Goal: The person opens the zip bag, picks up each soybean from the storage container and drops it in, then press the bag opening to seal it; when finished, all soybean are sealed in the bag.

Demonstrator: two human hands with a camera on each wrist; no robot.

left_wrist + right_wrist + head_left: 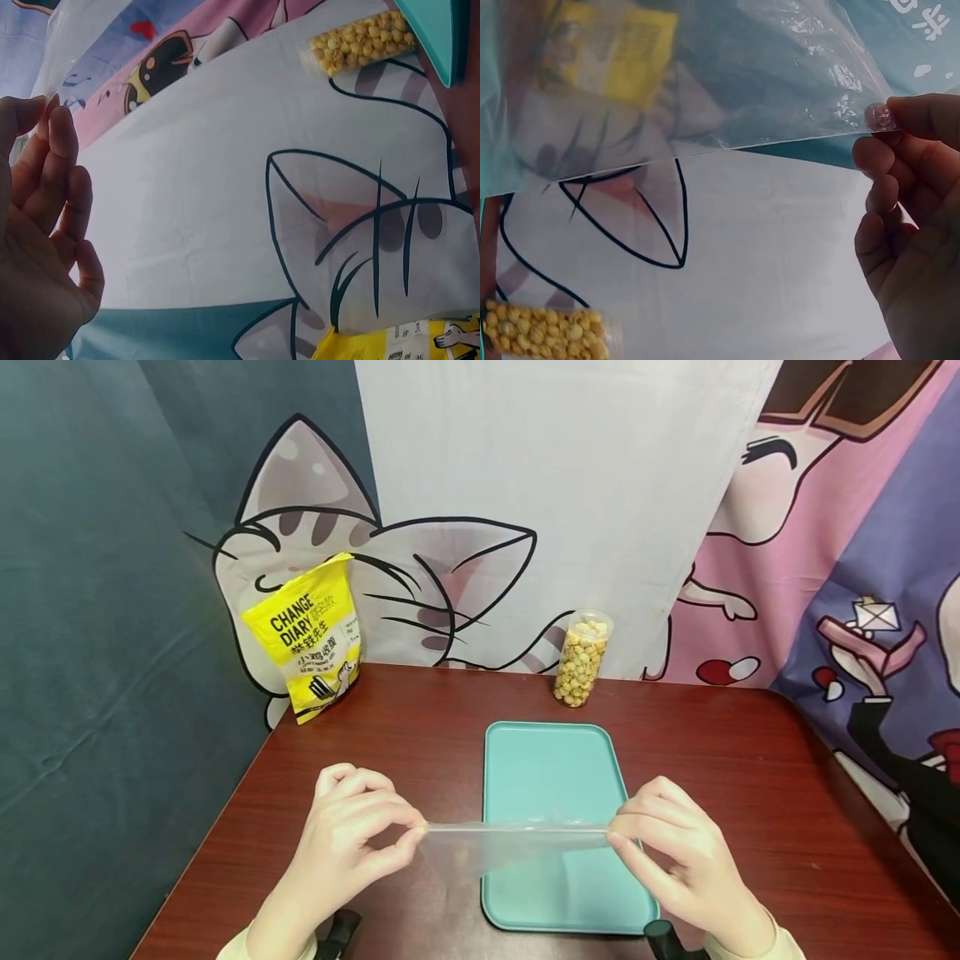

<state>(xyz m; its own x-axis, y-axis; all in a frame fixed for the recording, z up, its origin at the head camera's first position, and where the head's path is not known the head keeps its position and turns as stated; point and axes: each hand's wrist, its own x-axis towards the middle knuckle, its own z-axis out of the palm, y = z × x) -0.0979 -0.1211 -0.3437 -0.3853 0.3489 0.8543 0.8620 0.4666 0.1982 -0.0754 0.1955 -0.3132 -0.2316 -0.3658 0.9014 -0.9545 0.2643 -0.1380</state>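
A clear plastic bag (501,846) is stretched flat between both hands, just above the near half of a teal tray (558,777). My left hand (352,835) pinches the bag's left corner between thumb and fingers. My right hand (671,847) pinches the right corner. In the right wrist view the clear plastic bag (705,82) fills the upper part, and the right hand's fingertips (889,116) grip its edge. In the left wrist view the left hand (45,225) holds a thin edge of the clear plastic bag (56,82) at the top left.
A yellow snack pouch (307,635) leans against the cartoon cat backdrop at the back left. A clear tube of yellow-green puffed snacks (581,658) stands behind the tray. The dark red table (750,793) has edges close on the left and right.
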